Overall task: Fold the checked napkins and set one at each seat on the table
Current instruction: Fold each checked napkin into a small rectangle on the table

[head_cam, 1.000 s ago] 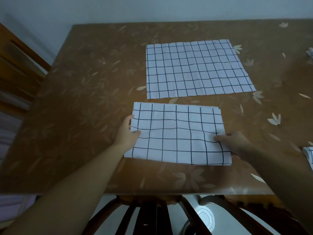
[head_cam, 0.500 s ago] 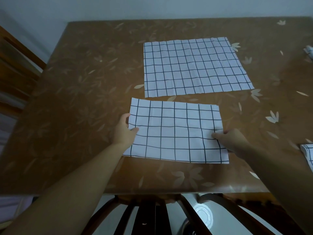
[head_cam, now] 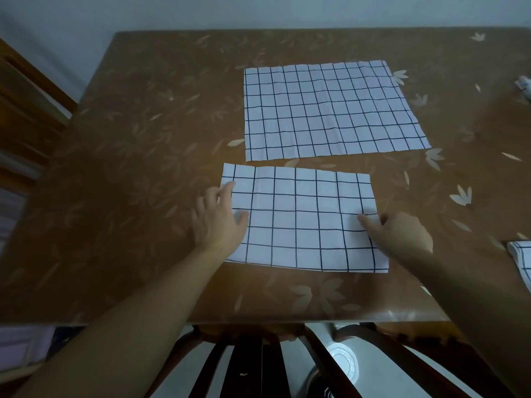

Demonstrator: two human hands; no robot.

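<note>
A checked napkin folded in half (head_cam: 301,219) lies flat on the brown table (head_cam: 143,196), near its front edge. My left hand (head_cam: 218,219) rests on the napkin's left edge with straight, spread fingers and the thumb on the cloth. At the right edge, my right hand (head_cam: 399,234) has its thumb on top of the cloth; its fingers are hidden beneath the hand. Just beyond lies a second checked napkin (head_cam: 327,110), spread out flat and unfolded.
Part of another checked napkin (head_cam: 520,262) shows at the table's right edge, and a bit of checked cloth (head_cam: 524,86) lies at the far right. A dark wooden chair back (head_cam: 253,363) stands below the front edge. Another wooden chair (head_cam: 26,110) is at the left.
My left hand has opened: its fingers now lie straighter along the napkin's left edge. The folded napkin lies flatter. My right hand has hardly moved.
</note>
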